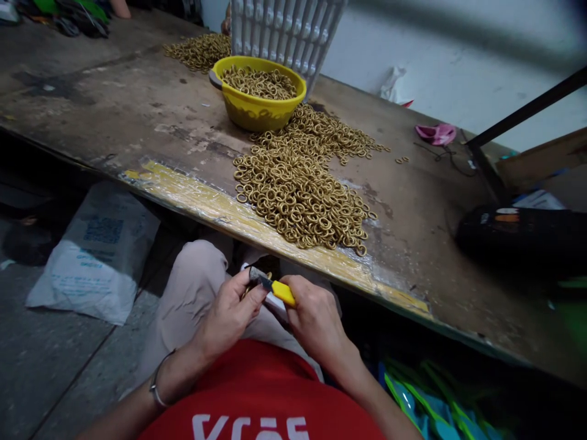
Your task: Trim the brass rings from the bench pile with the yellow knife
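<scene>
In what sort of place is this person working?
Probably a workshop: a worn workbench bears a heap of brass-coloured rings, a yellow basin holds more, and the right hand grips a yellow-handled tool.

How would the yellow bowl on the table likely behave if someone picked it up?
The yellow bowl is probably heavy for its size, being filled with metallic-looking rings. Those lie loose near the top, so a tilt could spill some. It looks like moulded plastic, so it may flex slightly under the load.
</scene>
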A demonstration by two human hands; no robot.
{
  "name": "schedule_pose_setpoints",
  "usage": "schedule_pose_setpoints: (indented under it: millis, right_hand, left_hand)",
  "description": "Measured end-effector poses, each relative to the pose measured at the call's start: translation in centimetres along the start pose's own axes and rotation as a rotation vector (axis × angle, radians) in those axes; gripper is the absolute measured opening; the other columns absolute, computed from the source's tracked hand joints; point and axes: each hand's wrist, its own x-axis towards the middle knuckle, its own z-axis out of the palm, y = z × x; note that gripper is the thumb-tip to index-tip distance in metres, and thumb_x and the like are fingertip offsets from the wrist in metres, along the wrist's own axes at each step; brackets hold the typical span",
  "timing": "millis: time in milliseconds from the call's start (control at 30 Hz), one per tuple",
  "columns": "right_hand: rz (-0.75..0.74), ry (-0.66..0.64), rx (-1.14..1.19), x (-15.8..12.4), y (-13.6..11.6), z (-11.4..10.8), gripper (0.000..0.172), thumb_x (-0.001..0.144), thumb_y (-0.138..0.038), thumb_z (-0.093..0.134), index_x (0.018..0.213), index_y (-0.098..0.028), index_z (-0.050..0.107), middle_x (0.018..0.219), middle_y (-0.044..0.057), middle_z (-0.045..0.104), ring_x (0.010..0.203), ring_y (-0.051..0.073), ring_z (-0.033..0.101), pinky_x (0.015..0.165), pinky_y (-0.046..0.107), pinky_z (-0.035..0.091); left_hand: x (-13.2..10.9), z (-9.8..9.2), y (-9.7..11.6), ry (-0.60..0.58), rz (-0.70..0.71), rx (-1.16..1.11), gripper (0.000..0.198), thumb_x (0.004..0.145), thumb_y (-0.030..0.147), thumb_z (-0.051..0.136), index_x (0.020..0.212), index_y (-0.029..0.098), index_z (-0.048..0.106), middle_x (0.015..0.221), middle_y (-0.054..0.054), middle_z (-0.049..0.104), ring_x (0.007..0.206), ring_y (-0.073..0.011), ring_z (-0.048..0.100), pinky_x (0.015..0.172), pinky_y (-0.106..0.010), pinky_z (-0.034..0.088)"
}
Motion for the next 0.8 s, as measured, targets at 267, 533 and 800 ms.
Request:
schedule_pose_setpoints:
  millis: [267,533,800]
  right_hand:
    - [0.044,-0.048,-0.231,2.6,0.1,0.5,0.02,0.082,-0.005,0.048,0.09,-0.019,0.059,0.08,0.006,0.07,0.066,0.018,0.061,0.057,0.027,0.031]
    - [0.048,0.184,-0.232,6.0,2.7,0.2,0.024,0.077,-0.003,0.046,0.089,-0.019,0.06,0.084,0.006,0.066,0.075,0.019,0.058,0.063,0.028,0.033]
    - [0.156,0.267,-0.306,10.1,3.5,1.1,0.01,0.085,-0.015,0.052,0.084,-0.017,0.061,0.082,0.007,0.064,0.068,0.018,0.054,0.06,0.028,0.029]
  left_hand:
    - [-1.2,-0.5,3.1,0.011,0.225,0.271,0.013,0.089,0.023,0.055,0.078,0.02,0.06,0.076,-0.003,0.052,0.073,-0.0174,0.047,0.066,-0.026,0.039]
    - [0.7,-1.7,1.0,-0.111,-0.145,-0.208,0.032,0.083,0.047,0.063,0.076,0.016,0.058,0.061,0.004,0.041,0.05,-0.0076,0.027,0.042,-0.019,0.019]
    - [3.7,-3.1,-0.2,-0.022,-0.191,-0.491,0.025,0.079,0.036,0.069,0.08,0.016,0.053,0.068,0.0,0.059,0.046,-0.0041,0.04,0.038,-0.014,0.02]
